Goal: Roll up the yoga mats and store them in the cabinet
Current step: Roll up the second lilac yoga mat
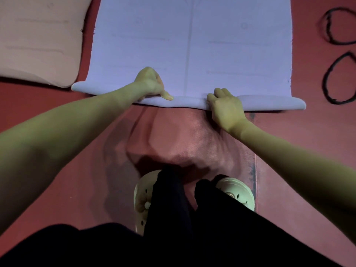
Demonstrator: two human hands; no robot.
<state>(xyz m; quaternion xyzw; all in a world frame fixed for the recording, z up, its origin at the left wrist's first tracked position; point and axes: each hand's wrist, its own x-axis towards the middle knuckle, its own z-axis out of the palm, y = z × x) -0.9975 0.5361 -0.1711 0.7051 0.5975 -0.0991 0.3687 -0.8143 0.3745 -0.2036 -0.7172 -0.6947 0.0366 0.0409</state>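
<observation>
A lavender yoga mat (192,45) lies flat on the red floor and stretches away from me. Its near end is turned into a thin roll (269,103) that runs from left to right. My left hand (150,83) sits on the roll left of the mat's centre line, fingers curled over it and thumb pointing right along it. My right hand (225,105) grips the roll just right of centre, fingers curled over its top. A beige mat (38,41) lies flat at the upper left, beside the lavender one.
Two black strap loops (339,78) lie on the floor at the right edge. My feet in pale clogs (237,193) stand on the red floor mat (183,135) just behind the roll. The cabinet is out of view.
</observation>
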